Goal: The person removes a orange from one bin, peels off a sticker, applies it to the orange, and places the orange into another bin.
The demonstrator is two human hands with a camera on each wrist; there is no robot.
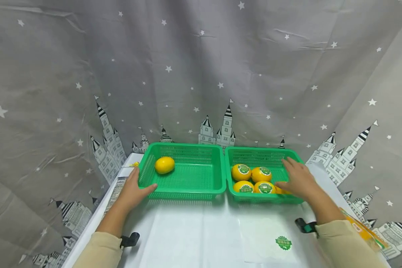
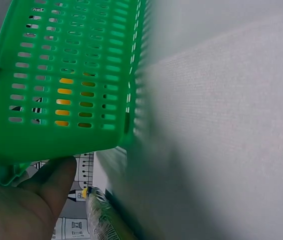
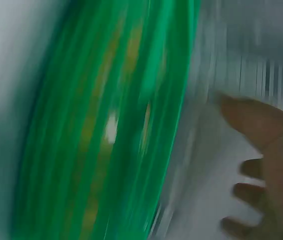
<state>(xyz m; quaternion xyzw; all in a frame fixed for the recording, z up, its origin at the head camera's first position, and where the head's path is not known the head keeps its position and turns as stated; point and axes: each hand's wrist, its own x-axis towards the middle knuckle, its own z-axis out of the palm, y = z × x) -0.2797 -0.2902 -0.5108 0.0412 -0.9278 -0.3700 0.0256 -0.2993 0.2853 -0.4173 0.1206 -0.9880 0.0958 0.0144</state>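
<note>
At the left green basket (image 1: 194, 196) my left hand (image 1: 131, 190) holds the front left corner. Its thumb lies over the front rim and its fingers along the left end. The left wrist view shows this hand around the corner of the perforated basket (image 2: 61, 140). One yellow-orange fruit (image 1: 165, 165) lies inside at the left. Above the right part of the right green basket (image 1: 264, 198), my right hand (image 1: 299, 178) has its fingers spread. Several such fruits (image 1: 242, 172) with green labels sit in that basket. Blurred in the right wrist view, the hand (image 3: 276, 155) appears apart from the basket rim.
Both baskets stand side by side on a white-covered table (image 1: 187, 230). A clear sheet with a green label (image 1: 283, 243) lies in front. Orange packaging (image 1: 363, 230) is at the right edge, printed packaging (image 1: 115, 193) at the left. A grey curtain (image 1: 194, 74) hangs behind.
</note>
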